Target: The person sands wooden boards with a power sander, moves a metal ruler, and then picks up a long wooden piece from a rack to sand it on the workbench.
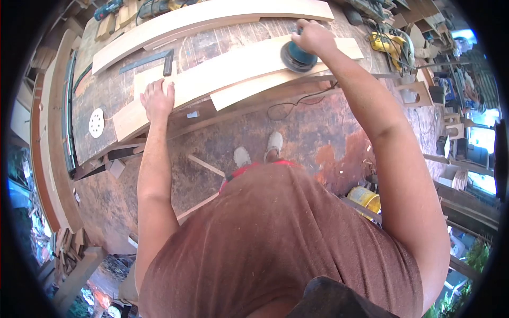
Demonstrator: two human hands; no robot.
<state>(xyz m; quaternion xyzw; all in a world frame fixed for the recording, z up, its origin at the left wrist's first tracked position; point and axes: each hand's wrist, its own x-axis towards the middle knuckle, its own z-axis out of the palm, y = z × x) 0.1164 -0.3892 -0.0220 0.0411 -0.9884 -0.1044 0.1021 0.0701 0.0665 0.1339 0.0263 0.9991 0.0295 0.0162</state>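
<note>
My right hand (314, 38) is closed round the top of a blue orbital sander (300, 56), whose round base rests on a long pale board (228, 68) near its right part. Toward the board's left end, my left hand (158, 99) lies on the wood with its fingers spread, holding nothing. A thinner pale strip (238, 94) sits along the board's near edge. Just beyond my left hand are a try square (168, 62) and a small piece of pale wood (144, 79).
A curved pale board (212, 20) lies across the far side of the workbench (98, 87). At left is a white perforated sanding disc (96, 123). A yellow circular saw (386, 44) stands at right, and a cord hangs below the bench edge. A yellow bucket (365, 200) is on the floor.
</note>
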